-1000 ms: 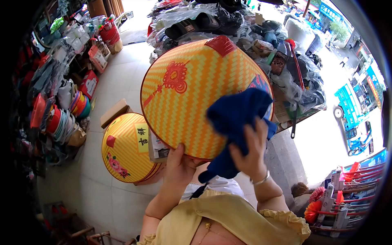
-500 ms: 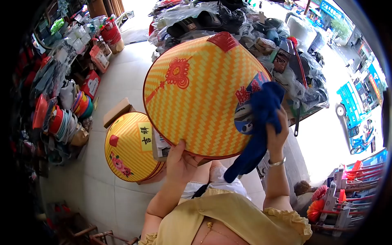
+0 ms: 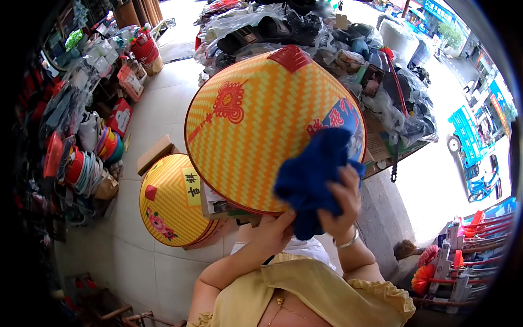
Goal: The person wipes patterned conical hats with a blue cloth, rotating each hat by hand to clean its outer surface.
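Note:
A large yellow and orange conical hat [image 3: 250, 141] with a red tip and red printed knot is held tilted in front of me. My left hand [image 3: 277, 230] is closed on its lower rim, thumb on the outer face. My right hand [image 3: 344, 203] grips a bunched dark blue cloth [image 3: 311, 171], which lies against the lower right of the hat and covers part of its blue printed patch. Below and to the left, a stack of similar hats [image 3: 170, 204] shows a pink flower print and a yellow label.
Bagged shoes [image 3: 267, 30] are heaped on a stand behind the hat. Mixed goods [image 3: 92, 131] line the left side on the tiled floor [image 3: 131, 272]. At right are red-tipped sticks in a rack [image 3: 463, 245] and a blue cargo tricycle [image 3: 471, 141] outside.
My right hand has brought the blue cloth left and down across the hat. My left hand has shifted right along the rim, and the hat has turned and moved slightly left.

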{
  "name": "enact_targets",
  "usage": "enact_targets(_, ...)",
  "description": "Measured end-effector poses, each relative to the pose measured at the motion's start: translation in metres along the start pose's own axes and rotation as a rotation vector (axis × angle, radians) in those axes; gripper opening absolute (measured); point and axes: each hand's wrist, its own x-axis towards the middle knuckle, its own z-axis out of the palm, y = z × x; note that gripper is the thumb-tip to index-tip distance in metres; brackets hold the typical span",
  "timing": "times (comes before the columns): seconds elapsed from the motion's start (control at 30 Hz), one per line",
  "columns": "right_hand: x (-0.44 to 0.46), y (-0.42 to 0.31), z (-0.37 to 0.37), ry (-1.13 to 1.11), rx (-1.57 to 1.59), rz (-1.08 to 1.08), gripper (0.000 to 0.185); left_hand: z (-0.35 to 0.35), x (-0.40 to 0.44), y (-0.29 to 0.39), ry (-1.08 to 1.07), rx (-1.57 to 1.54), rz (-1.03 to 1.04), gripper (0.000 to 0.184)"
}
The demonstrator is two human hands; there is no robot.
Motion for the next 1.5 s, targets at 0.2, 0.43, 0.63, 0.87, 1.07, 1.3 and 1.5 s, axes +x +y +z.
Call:
enact_targets(0.2, 0.01, 0.003, 0.003, -0.16, -0.027, -0.288, 0.037, 0.016, -0.002, 0.015, 0.022, 0.31, 0.24, 0.047)
enact_targets(0.43, 0.032, 0.065, -0.019, 0.082, 0.045, 0.218, 0.044, -0.008, -0.012, 0.05, -0.052, 0.043, 0.29, 0.045)
enact_targets(0.63, 0.039, 0.072, -0.017, 0.131, 0.085, 0.366, 0.046, -0.007, -0.006, 0.049, -0.043, 0.066, 0.3, 0.044)
enact_targets(0.87, 0.018, -0.014, 0.005, -0.246, -0.017, -0.235, 0.054, 0.015, 0.0, 0.01, 0.085, -0.005, 0.19, 0.048)
enact_targets(1.07, 0.03, 0.014, 0.003, -0.126, 0.021, -0.126, 0.05, 0.007, -0.005, 0.031, 0.13, 0.096, 0.265, 0.043)
enact_targets(1.3, 0.05, 0.091, -0.018, 0.077, 0.135, 0.462, 0.04, -0.023, -0.007, 0.058, -0.003, 0.098, 0.411, 0.043)
enact_targets(1.5, 0.037, 0.054, -0.006, 0.049, -0.075, 0.278, 0.049, -0.012, -0.002, 0.04, 0.02, 0.166, 0.391, 0.044)
